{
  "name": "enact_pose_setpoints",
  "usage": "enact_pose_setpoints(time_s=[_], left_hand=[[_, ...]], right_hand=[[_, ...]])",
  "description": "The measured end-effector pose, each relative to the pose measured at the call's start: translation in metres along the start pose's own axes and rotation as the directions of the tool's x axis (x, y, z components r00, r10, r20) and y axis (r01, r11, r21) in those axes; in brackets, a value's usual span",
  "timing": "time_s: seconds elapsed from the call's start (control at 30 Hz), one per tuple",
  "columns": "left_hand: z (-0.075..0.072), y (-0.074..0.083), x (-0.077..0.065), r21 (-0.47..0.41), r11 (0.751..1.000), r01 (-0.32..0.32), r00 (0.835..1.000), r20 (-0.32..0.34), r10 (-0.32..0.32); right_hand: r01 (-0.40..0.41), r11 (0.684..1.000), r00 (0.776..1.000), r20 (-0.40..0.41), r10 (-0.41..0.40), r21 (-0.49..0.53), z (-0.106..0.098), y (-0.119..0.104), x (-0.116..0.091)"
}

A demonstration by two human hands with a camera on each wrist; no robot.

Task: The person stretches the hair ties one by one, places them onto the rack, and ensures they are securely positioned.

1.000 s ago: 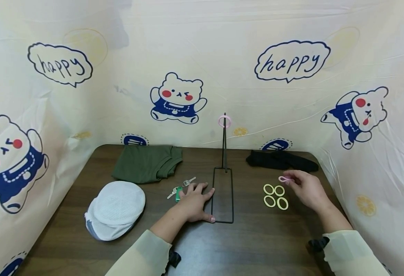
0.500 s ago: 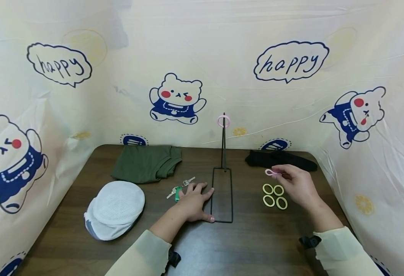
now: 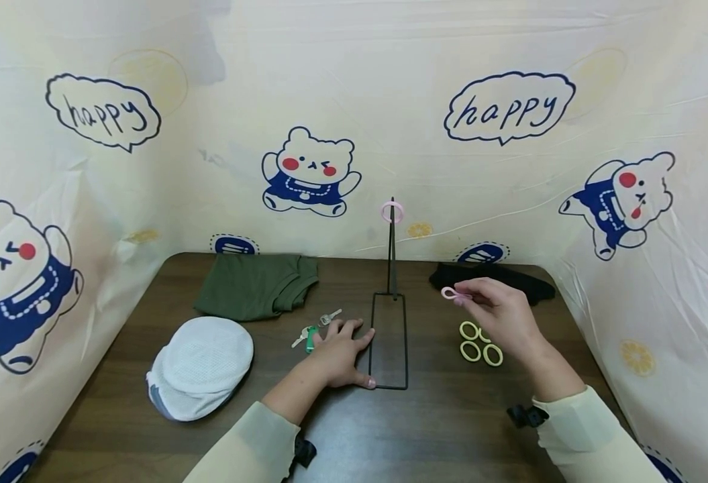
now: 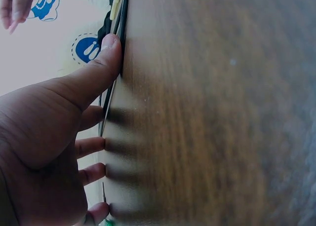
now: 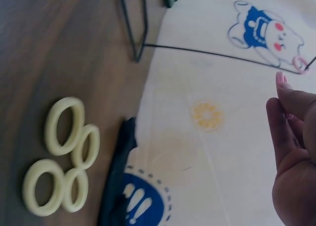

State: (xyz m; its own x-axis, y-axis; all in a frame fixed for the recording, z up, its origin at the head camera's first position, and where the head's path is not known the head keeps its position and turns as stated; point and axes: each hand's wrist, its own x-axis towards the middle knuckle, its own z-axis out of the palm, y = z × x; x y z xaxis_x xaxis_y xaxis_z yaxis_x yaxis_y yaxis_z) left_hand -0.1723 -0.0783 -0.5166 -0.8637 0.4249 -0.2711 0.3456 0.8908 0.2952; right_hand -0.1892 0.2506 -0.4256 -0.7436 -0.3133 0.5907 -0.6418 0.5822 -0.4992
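My right hand (image 3: 501,314) is raised above the right side of the table and pinches a pink ring (image 3: 464,295) between thumb and fingers. The ring (image 5: 281,79) pokes up past the fingertips in the right wrist view. A black wire stand (image 3: 406,349) has a flat rectangular base and a tall post, and another pink ring (image 3: 383,215) hangs at its top. Fingers spread, my left hand (image 3: 343,354) rests on the table at the left side of that base, its thumb on the near left corner. Several pale yellow rings (image 3: 462,351) lie below my right hand, one partly hidden.
Keys with a green tag (image 3: 311,339) lie beside my left hand. A white cap (image 3: 209,359) sits at the left, and folded green cloth (image 3: 251,285) behind it. Black cloth (image 3: 531,282) lies at the back right. A printed curtain (image 3: 402,80) surrounds the table.
My right hand has moved left and slightly up with the pink ring, towards the stand, now covering part of the yellow rings. The left hand and the stand have stayed put.
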Motion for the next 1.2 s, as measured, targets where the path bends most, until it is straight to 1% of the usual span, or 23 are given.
enact_pose_setpoints(time_s=[0.2,0.4,0.57,0.7,0.93,1.03,1.17,1.2], left_hand=[[0.000,0.000,-0.001,-0.003,1.000,-0.003,1.000,-0.002,0.003],[-0.001,0.000,-0.001,-0.001,1.000,-0.004,1.000,-0.003,0.004],[-0.002,0.000,-0.001,0.002,1.000,-0.002,1.000,0.000,0.002],[-0.002,0.000,-0.001,0.006,1.000,-0.002,1.000,0.003,0.002],[-0.002,-0.001,0.000,0.015,1.000,-0.005,1.000,0.006,0.005],[-0.002,-0.001,0.000,0.017,1.000,-0.009,1.000,0.004,0.009],[-0.001,0.000,0.000,0.015,1.000,-0.013,1.000,-0.002,0.013],[-0.001,0.000,0.000,0.017,1.000,-0.013,1.000,0.000,0.013]], right_hand=[[0.071,0.995,0.997,-0.018,-0.070,0.067,0.002,-0.021,0.011],[0.145,0.979,0.989,-0.040,-0.141,0.145,0.001,-0.044,0.022],[0.235,0.959,0.971,-0.088,-0.223,0.160,-0.002,-0.060,0.029],[0.289,0.944,0.956,-0.103,-0.275,0.160,-0.006,-0.071,0.033],[0.335,0.925,0.941,-0.117,-0.318,0.178,-0.012,-0.095,0.039],[0.372,0.908,0.927,-0.121,-0.354,0.194,-0.013,-0.105,0.043],[0.427,0.877,0.904,-0.129,-0.408,0.219,-0.014,-0.115,0.047],[0.433,0.872,0.901,-0.127,-0.414,0.228,-0.014,-0.117,0.048]])
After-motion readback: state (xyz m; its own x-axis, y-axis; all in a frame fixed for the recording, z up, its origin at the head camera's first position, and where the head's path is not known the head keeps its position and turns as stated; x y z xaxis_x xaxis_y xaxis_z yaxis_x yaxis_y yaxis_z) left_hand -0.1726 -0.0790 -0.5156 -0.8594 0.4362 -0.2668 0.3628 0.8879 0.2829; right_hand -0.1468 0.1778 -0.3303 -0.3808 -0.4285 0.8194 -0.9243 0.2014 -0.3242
